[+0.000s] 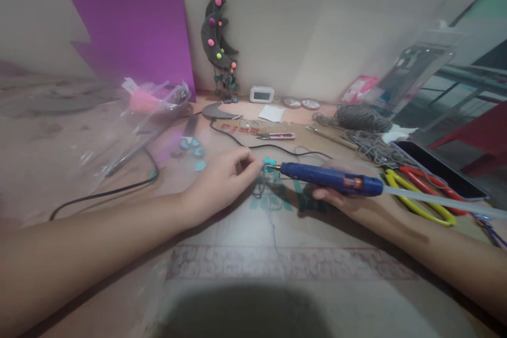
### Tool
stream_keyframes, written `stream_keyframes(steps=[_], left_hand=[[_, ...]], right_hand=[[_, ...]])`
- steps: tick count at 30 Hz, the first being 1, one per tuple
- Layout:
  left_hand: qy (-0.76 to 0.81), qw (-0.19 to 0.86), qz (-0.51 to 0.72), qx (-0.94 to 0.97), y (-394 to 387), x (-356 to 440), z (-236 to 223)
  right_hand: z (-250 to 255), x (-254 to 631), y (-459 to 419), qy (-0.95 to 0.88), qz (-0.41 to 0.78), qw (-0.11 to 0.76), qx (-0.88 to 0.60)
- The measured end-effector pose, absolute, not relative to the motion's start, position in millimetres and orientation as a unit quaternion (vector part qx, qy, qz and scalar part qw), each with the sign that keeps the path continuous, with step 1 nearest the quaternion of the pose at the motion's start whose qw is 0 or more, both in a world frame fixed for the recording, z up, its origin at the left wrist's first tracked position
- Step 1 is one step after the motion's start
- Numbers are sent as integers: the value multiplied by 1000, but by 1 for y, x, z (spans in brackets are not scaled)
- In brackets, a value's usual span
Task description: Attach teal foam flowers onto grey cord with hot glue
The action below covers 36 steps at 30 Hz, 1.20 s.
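Currently, L hand (227,177): I've got thumb + finger pinched on the edge of the teal piece (270,161), which sits just R of my fingertips; exact hold is blurry.
R hand (336,198): closed round the blue glue gun (328,177), palm side up-ish.
Nozzle: points L at the teal pc; contact or small gap, can't tell.
Gun axis: runs L–R, rear end a bit lower; glue stick (435,200) pokes out the back, twd my R forearm side.
Nearer hand: L, right at the pc; R is back behind the nozzle.
Thin grey cord (259,190): hangs/lies just below L fingertips.
Plastic bag (114,140): beyond + L of L grip, w/ pink stuff (143,100) in it.
Loose teal bits (198,152): on the table (222,296), L of L fingertips.
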<state>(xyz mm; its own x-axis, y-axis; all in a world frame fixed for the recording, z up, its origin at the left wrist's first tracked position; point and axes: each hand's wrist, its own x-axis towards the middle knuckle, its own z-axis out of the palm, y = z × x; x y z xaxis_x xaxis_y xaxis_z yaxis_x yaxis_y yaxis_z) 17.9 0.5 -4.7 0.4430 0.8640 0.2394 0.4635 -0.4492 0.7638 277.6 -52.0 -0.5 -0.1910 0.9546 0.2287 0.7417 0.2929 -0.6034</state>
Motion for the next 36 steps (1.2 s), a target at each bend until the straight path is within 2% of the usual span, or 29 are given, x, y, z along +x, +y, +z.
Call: stream_keyframes(steps=[6, 36], left_hand=[[412, 301, 313, 801, 0, 18, -3], [418, 321, 309, 792, -1, 20, -2]], right_hand=[[2, 274, -53, -752, 149, 298, -568], [-3, 276, -52, -745, 161, 308, -570]])
